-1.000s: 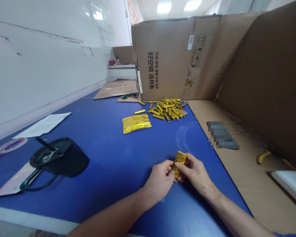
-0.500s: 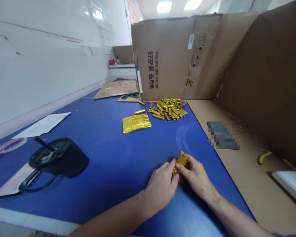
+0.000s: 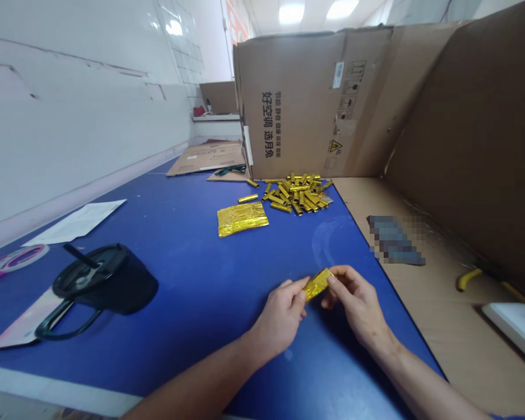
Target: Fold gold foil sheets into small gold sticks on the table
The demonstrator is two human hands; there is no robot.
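Note:
Both my hands hold one small gold foil piece (image 3: 317, 284) just above the blue table (image 3: 192, 262). My left hand (image 3: 282, 318) pinches its lower left end with thumb and fingers. My right hand (image 3: 356, 303) pinches its upper right end. The piece is narrow and tilted, right end higher. Farther back lies a flat stack of gold foil sheets (image 3: 241, 218), and behind it a pile of several rolled gold foil sticks (image 3: 296, 193).
A black lidded cup with a handle (image 3: 100, 284) lies at the left on a pink card. A tape roll (image 3: 20, 257) and white paper (image 3: 76, 221) sit farther left. Cardboard walls (image 3: 297, 105) and a cardboard sheet (image 3: 420, 280) bound the back and right, with a yellow-handled tool (image 3: 468, 278).
The foil piece went from a wider upright fold to a narrow tilted strip. My hands shifted slightly apart, each gripping one end.

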